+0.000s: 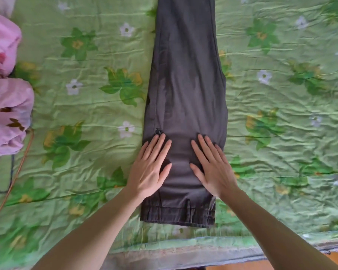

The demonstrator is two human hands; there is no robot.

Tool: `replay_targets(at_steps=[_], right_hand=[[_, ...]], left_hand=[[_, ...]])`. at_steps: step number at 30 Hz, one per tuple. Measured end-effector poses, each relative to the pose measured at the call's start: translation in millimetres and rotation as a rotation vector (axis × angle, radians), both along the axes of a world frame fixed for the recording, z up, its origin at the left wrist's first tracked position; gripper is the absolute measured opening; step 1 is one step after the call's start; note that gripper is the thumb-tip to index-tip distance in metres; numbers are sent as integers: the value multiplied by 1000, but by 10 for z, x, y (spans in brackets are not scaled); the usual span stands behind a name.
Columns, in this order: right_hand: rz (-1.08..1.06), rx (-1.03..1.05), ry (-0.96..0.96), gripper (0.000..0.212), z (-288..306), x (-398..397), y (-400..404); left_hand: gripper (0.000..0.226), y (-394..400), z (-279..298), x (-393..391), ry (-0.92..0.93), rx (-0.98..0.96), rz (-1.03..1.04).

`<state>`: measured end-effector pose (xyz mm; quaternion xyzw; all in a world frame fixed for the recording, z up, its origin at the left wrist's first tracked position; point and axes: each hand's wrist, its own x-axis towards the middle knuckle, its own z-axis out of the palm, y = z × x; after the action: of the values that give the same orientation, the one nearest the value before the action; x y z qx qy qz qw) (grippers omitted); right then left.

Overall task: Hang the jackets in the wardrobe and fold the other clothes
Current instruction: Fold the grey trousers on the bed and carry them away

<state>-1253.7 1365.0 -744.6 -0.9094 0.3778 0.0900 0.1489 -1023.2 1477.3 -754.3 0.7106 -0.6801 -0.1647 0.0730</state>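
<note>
A bed (281, 152) fills nearly the whole view, covered with a light green quilted sheet printed with darker green leaves, yellow patches and small white flowers; the cloth is puckered all over with fine wrinkles. Along the bed's near edge a strip of orange-brown floor (281, 265) shows.

Down the middle of the bed lie the dark grey trousers (185, 84), folded lengthwise into one long narrow band that runs from the near edge away to the top of the view. The fabric is matte and smooth, with soft lengthwise creases. The waistband end, gathered and ribbed, lies nearest the person, and a small rectangular label sits toward the trousers' left edge.

Both bare forearms reach in from the near edge and angle inward onto the trousers. The left hand (148, 168) lies palm down on the trousers' left side just above the waistband, its fingers straight and slightly spread, tips beside the label. The right hand (213, 168) mirrors it on the right side, fingers flat and lightly fanned, holding nothing.

Far to the left of the trousers sits a heap of pink garments (6, 106), crumpled and soft, with a thin brown stick (14, 180) leaning beside it.
</note>
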Motion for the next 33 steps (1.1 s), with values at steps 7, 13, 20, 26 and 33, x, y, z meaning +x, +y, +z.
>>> replay_targets(at_steps=[7, 13, 20, 26, 33], right_hand=[[73, 10, -84, 63, 50, -43, -48], [508, -70, -9, 100, 276, -603, -164], [646, -151, 29, 116, 160, -680, -139], [609, -41, 76, 124, 220, -477, -138], [555, 21, 44, 124, 320, -536, 12]], left_hand=[[62, -3, 45, 47, 28, -20, -46], [78, 262, 125, 548, -115, -118, -578], [91, 248, 129, 527, -131, -119, -689], [117, 193, 198, 546, -93, 59, -644], [110, 241, 256, 551, -101, 79, -649]])
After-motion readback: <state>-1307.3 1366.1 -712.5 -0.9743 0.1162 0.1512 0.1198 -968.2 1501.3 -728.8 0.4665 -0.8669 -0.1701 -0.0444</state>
